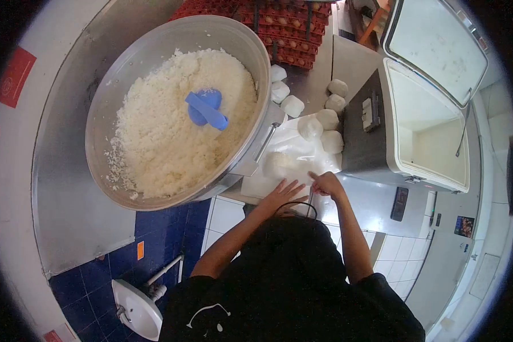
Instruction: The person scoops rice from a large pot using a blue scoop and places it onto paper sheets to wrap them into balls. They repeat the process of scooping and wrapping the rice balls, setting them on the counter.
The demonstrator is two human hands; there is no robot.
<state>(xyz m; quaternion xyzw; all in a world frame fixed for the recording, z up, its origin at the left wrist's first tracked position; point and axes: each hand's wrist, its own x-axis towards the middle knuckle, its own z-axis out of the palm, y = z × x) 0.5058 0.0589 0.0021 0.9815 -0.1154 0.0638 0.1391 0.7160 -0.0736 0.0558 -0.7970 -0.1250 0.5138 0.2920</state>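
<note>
My left hand (283,192) lies flat with fingers spread on a stack of clear plastic bags (290,165) on the steel counter. My right hand (326,183) is closed, pinching the edge of the same plastic just to the right. A mound of rice (276,162) sits inside the plastic, just beyond my left hand. To the left stands a large metal pot (251,45) full of cooked white rice (171,125), with a blue scoop (206,109) lying on top.
Several bagged rice portions (328,119) lie on the counter beyond the plastic. An open white cooler box (427,119) stands at the right. Red egg trays (285,28) are stacked at the back. A white sink (134,308) hangs on the blue tiled wall below.
</note>
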